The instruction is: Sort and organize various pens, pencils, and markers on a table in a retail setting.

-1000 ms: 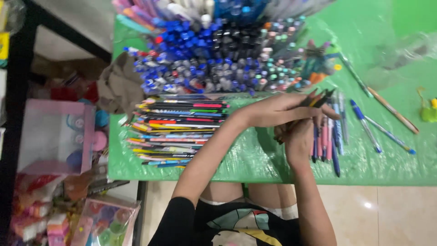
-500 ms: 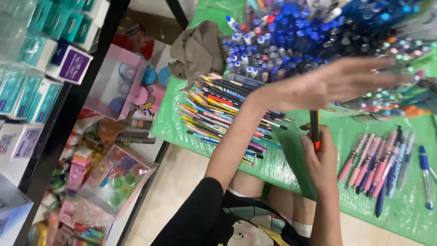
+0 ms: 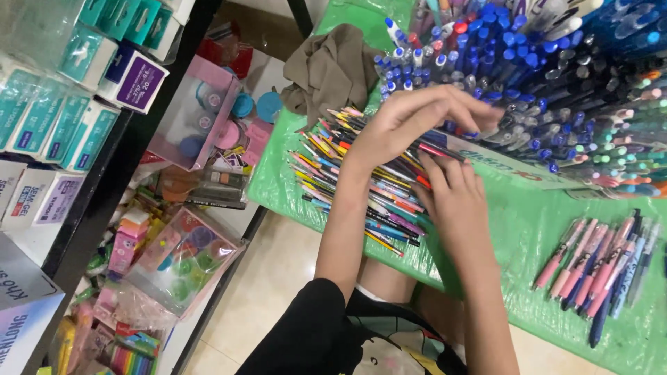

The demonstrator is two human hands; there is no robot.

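Observation:
My left hand (image 3: 410, 121) reaches across a flat pile of coloured pens and pencils (image 3: 361, 187) on the green-covered table (image 3: 528, 229), fingers spread and curved down onto the pile. My right hand (image 3: 451, 201) lies just below it, its fingertips holding a dark pen with a red end (image 3: 439, 150) against the top of the pile. The right thumb is hidden. The two hands almost touch over that pen.
Upright blue, black and pastel pens (image 3: 542, 76) fill the table's far side. A row of pink and blue pens (image 3: 597, 267) lies at right. A brown cloth (image 3: 330, 69) sits at the table's corner. Shelves of boxes (image 3: 62, 118) and toy packs (image 3: 177, 267) stand at left.
My right hand has carried the dark pen from upright over the table's front up onto the pile. My left hand has dropped from hovering onto the same pile.

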